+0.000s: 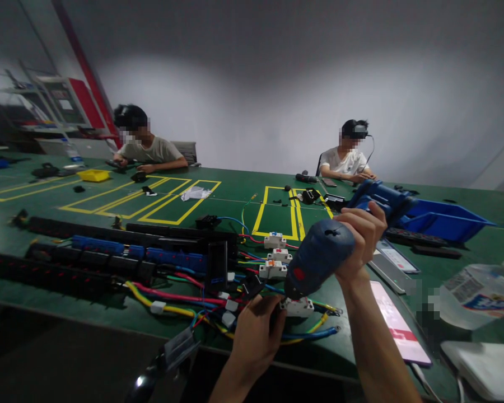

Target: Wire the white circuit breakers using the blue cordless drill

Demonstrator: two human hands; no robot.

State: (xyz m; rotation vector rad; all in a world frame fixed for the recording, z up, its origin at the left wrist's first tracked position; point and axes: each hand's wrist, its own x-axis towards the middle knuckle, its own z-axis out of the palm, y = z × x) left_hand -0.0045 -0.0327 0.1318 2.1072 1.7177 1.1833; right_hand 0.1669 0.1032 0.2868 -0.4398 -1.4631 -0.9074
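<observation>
Right hand (361,235) is wrapped tight round the grip of the blue cordless drill (319,257), nose angled down toward the white circuit breaker (297,306) at the near edge of the green table (33,268). Left hand (256,330) is curled closed just beside that breaker, fingers at the drill's tip. Coloured wires (172,296) fan out left of the breaker; a phone (397,327) lies right of it.
</observation>
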